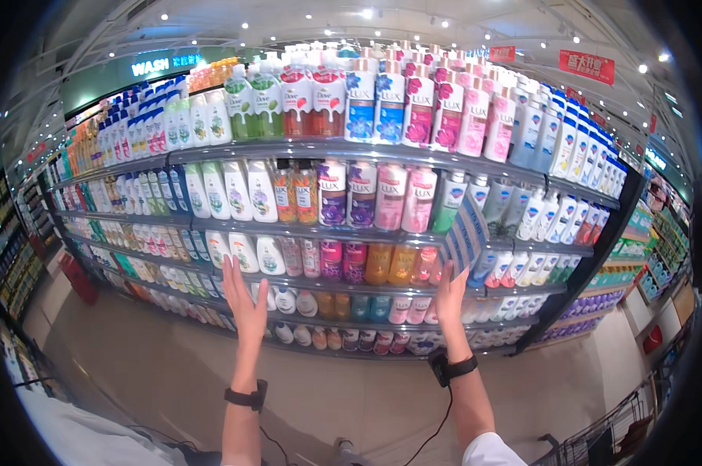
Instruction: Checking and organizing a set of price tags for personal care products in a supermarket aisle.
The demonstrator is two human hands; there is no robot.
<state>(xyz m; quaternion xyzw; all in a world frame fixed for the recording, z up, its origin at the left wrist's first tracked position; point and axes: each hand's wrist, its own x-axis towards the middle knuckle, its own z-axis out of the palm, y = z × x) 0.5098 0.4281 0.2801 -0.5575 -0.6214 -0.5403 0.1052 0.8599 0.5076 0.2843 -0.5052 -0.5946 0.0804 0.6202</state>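
Note:
My left hand (246, 300) is raised with its fingers apart and nothing in it, in front of white pump-less bottles (269, 254) on a lower shelf. A sheet of striped price labels (466, 236) is held upright in my right hand (451, 291), between thumb and fingers. Behind the sheet stand body wash bottles in several rows. Lux bottles (418, 108) and Dove bottles (297, 99) fill the top shelf, above more Lux bottles (332, 192). Both wrists wear black straps with small devices; a cable hangs from each side.
The long shelf unit has dark shelf edges (327, 150) and a dark end post (583, 256). A wire cart (595, 422) stands at the lower right. Further shelves rise at both sides, with a red bin (78, 276) at the left and a red bucket (652, 339) at the right.

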